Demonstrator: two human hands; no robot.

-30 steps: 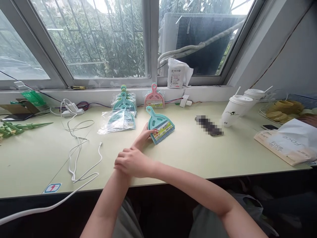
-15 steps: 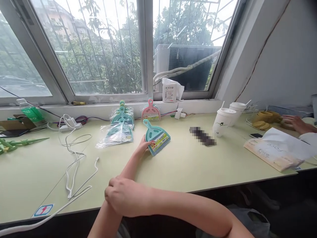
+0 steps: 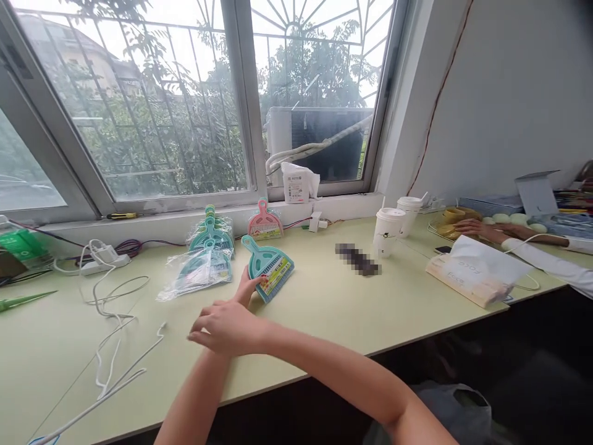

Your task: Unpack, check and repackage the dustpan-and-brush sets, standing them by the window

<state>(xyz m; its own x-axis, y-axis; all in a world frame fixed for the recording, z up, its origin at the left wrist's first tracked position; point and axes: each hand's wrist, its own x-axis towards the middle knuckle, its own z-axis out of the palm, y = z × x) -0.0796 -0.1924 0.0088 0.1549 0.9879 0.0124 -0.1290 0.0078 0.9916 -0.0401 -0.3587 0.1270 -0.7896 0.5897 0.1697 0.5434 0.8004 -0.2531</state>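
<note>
My left hand (image 3: 245,289) is closed on the lower left edge of a mint-green dustpan and brush set (image 3: 269,267), its thumb over the front. The set leans with its handle up and to the left, and a yellow-green label crosses the bristles. My right hand (image 3: 227,327) lies across my left forearm near the wrist, fingers loosely spread and holding nothing. To the left, a similar set in clear plastic wrap (image 3: 201,272) lies on the table, before several upright green sets (image 3: 210,235). A pink dustpan set (image 3: 264,222) stands behind by the wall.
White cables (image 3: 111,315) trail over the table (image 3: 306,321) on the left. Two white lidded cups (image 3: 388,232) with straws, a pixelated dark object (image 3: 357,259) and a tissue pack (image 3: 477,272) are on the right. Another person's hands (image 3: 482,230) rest at the far right.
The view has turned to the right, so things appear farther left. My right hand has slid up the left forearm toward the wrist and its fingers have loosened. My left hand still holds the dustpan set.
</note>
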